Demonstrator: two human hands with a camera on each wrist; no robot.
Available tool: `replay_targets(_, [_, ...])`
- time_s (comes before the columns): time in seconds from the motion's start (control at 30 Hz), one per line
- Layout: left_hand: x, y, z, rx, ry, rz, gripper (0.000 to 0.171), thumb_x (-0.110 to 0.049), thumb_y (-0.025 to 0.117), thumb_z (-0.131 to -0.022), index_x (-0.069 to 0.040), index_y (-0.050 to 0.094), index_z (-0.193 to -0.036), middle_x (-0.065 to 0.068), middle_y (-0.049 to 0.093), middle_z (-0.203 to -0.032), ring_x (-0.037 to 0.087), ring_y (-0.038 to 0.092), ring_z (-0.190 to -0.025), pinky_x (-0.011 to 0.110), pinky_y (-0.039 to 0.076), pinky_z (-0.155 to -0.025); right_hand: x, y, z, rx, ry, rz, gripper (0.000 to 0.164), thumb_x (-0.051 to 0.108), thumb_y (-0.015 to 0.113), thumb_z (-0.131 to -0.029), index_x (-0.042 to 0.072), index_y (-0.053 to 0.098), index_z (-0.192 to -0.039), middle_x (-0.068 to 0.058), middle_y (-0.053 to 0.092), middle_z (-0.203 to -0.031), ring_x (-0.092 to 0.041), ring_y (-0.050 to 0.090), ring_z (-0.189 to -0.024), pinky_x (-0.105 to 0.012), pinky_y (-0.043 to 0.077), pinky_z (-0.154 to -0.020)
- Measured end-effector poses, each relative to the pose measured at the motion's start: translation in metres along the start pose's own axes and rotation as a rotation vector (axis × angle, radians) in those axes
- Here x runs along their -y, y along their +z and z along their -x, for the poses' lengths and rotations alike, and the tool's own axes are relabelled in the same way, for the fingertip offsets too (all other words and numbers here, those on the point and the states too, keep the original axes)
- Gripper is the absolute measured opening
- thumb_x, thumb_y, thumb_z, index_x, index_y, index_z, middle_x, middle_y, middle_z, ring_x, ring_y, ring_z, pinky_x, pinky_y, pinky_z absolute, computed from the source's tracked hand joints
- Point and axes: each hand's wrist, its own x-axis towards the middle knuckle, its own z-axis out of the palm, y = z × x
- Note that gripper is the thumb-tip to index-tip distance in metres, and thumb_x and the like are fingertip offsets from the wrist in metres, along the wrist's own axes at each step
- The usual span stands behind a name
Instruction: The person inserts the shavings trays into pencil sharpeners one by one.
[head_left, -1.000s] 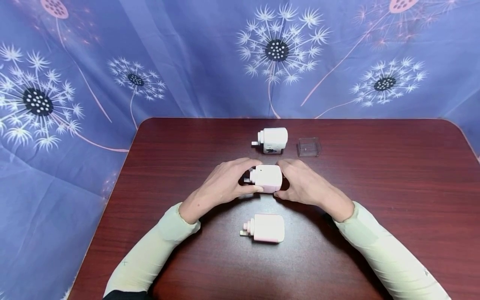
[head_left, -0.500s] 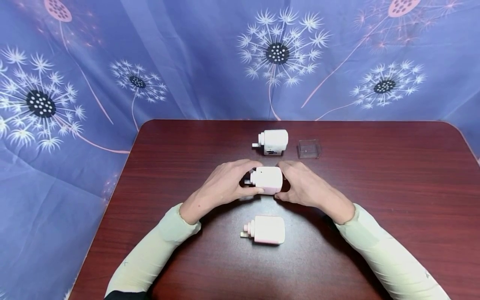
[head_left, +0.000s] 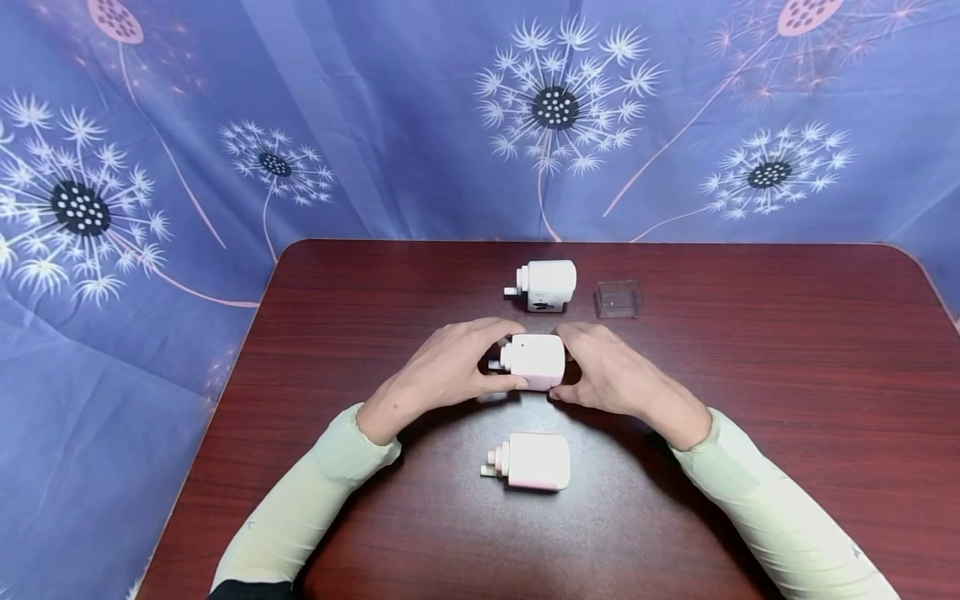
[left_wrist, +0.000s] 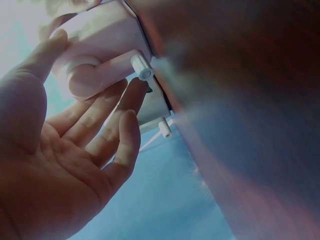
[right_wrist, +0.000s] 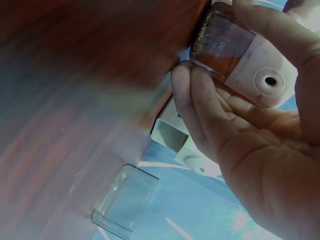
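Between my two hands is a pale pink hand-crank pencil sharpener (head_left: 537, 358). My left hand (head_left: 450, 358) grips its crank end, thumb on the near side and fingers on the far side. At the opposite end, my right hand (head_left: 615, 367) holds it with thumb and fingers. The left wrist view shows the crank handle (left_wrist: 102, 79) with its small knob. In the right wrist view the pencil hole (right_wrist: 270, 81) faces out, and the see-through shavings drawer (right_wrist: 220, 45) with shavings inside sits in the body.
Behind stands a white crank sharpener (head_left: 551, 283) with a dark print; its drawer slot (right_wrist: 170, 134) is bare. A clear plastic drawer (head_left: 618, 298) lies to its right. Nearer the person is another pale pink sharpener (head_left: 538, 461). A blue dandelion-print cloth (head_left: 420, 125) hangs beyond the table (head_left: 787, 350).
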Motion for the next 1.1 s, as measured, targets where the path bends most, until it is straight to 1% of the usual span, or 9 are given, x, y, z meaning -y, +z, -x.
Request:
replay_targets(0.2, [0.002, 0.000, 0.000, 0.012, -0.004, 0.019, 0.067, -0.063, 0.066, -0.081, -0.022, 0.057, -0.133, -0.010, 0.058, -0.120, 0.006, 0.056, -0.105, 0.032, 0.049, -0.087, -0.001, -0.001, 0.000, -0.005, -0.015, 0.000, 0.049, 0.027, 0.088, -0.064, 0.009, 0.056, -0.098, 0.004, 0.058, -0.086, -0.015, 0.057, -0.076, -0.032, 0.052, -0.067])
replay_targets(0.3, [0.003, -0.001, -0.001, 0.022, -0.004, 0.030, 0.068, -0.067, 0.065, -0.079, -0.025, 0.057, -0.131, -0.012, 0.058, -0.119, 0.004, 0.055, -0.104, 0.031, 0.048, -0.087, -0.003, -0.003, 0.000, 0.005, -0.035, -0.017, 0.050, 0.026, 0.087, -0.065, 0.009, 0.057, -0.101, 0.004, 0.059, -0.090, -0.015, 0.059, -0.081, -0.032, 0.053, -0.071])
replay_targets(0.4, [0.004, -0.003, -0.002, 0.030, -0.001, 0.033, 0.071, -0.071, 0.061, -0.079, -0.024, 0.057, -0.132, -0.013, 0.058, -0.121, 0.003, 0.054, -0.108, 0.030, 0.047, -0.089, -0.006, -0.009, 0.002, 0.004, -0.055, -0.034, 0.050, 0.024, 0.087, -0.066, 0.010, 0.060, -0.105, 0.004, 0.061, -0.096, -0.016, 0.061, -0.087, -0.033, 0.053, -0.077])
replay_targets(0.57, [0.006, -0.008, -0.004, 0.023, -0.011, 0.053, 0.073, -0.073, 0.054, -0.083, -0.023, 0.055, -0.136, -0.010, 0.058, -0.126, 0.005, 0.056, -0.108, 0.030, 0.046, -0.092, -0.012, -0.021, 0.005, -0.018, -0.081, -0.037, 0.050, 0.020, 0.087, -0.067, 0.007, 0.064, -0.109, -0.004, 0.065, -0.101, -0.020, 0.061, -0.088, -0.036, 0.052, -0.079])
replay_targets(0.67, [0.009, -0.012, -0.004, 0.005, -0.034, 0.086, 0.070, -0.072, 0.054, -0.084, -0.025, 0.055, -0.135, -0.010, 0.060, -0.124, 0.003, 0.059, -0.101, 0.027, 0.047, -0.087, -0.016, -0.027, 0.006, -0.028, -0.081, -0.023, 0.049, 0.021, 0.086, -0.069, 0.005, 0.065, -0.110, -0.007, 0.066, -0.101, -0.020, 0.061, -0.088, -0.036, 0.052, -0.079])
replay_targets(0.8, [0.013, -0.015, -0.006, -0.024, -0.058, 0.134, 0.061, -0.068, 0.055, -0.086, -0.027, 0.058, -0.132, -0.011, 0.063, -0.120, 0.003, 0.060, -0.098, 0.025, 0.048, -0.083, -0.021, -0.037, 0.007, -0.082, -0.081, 0.011, 0.043, 0.022, 0.084, -0.071, 0.006, 0.067, -0.108, -0.004, 0.066, -0.100, -0.018, 0.061, -0.086, -0.036, 0.051, -0.078])
replay_targets(0.87, [0.016, -0.016, -0.008, -0.039, -0.063, 0.157, 0.057, -0.064, 0.055, -0.088, -0.025, 0.059, -0.130, -0.011, 0.063, -0.119, 0.004, 0.060, -0.097, 0.025, 0.049, -0.082, -0.024, -0.042, 0.008, -0.116, -0.073, 0.022, 0.041, 0.022, 0.083, -0.072, 0.008, 0.067, -0.107, -0.002, 0.066, -0.099, -0.018, 0.061, -0.086, -0.035, 0.051, -0.077])
replay_targets(1.0, [0.022, -0.016, -0.011, -0.063, -0.069, 0.169, 0.052, -0.060, 0.057, -0.090, -0.023, 0.061, -0.127, -0.009, 0.064, -0.116, 0.004, 0.060, -0.094, 0.028, 0.050, -0.081, -0.030, -0.052, 0.011, -0.173, -0.044, 0.030, 0.041, 0.023, 0.083, -0.072, 0.009, 0.066, -0.106, 0.001, 0.065, -0.097, -0.014, 0.059, -0.082, -0.034, 0.051, -0.073])
replay_targets(1.1, [0.026, -0.016, -0.014, -0.063, -0.084, 0.160, 0.051, -0.058, 0.058, -0.090, -0.021, 0.062, -0.125, -0.008, 0.064, -0.114, 0.004, 0.060, -0.094, 0.029, 0.050, -0.081, -0.036, -0.058, 0.012, -0.204, -0.034, 0.028, 0.042, 0.023, 0.083, -0.072, 0.008, 0.066, -0.108, 0.003, 0.064, -0.096, -0.011, 0.059, -0.080, -0.034, 0.051, -0.072])
